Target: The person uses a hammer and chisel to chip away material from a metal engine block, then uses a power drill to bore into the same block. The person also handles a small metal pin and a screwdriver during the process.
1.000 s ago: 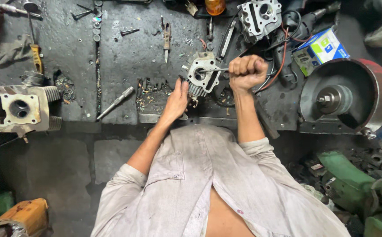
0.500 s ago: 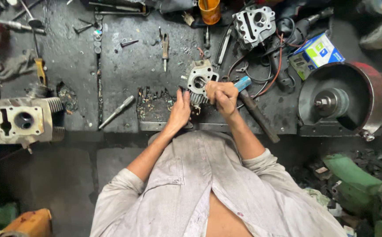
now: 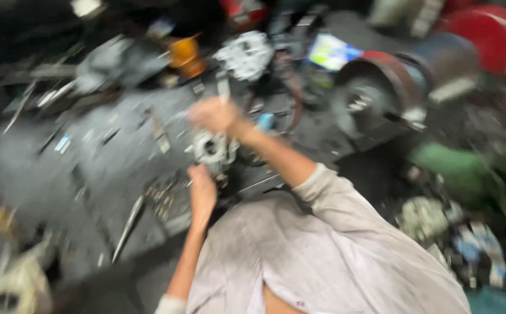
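The view was heavily blurred. A small grey metal engine part (image 3: 211, 148) was seen near the middle of the dark, cluttered worktop (image 3: 90, 151). The left hand (image 3: 201, 189) was laid against the part's near side; whether its fingers were spread or pressed together could not be told. The right hand (image 3: 215, 114) was raised just beyond the part, closed into a fist around a tool with a blue handle (image 3: 266, 121). A second grey casting (image 3: 245, 54) and an orange cup (image 3: 184, 53) were seen toward the far edge, and a round drum-shaped machine (image 3: 381, 96) toward the right edge.
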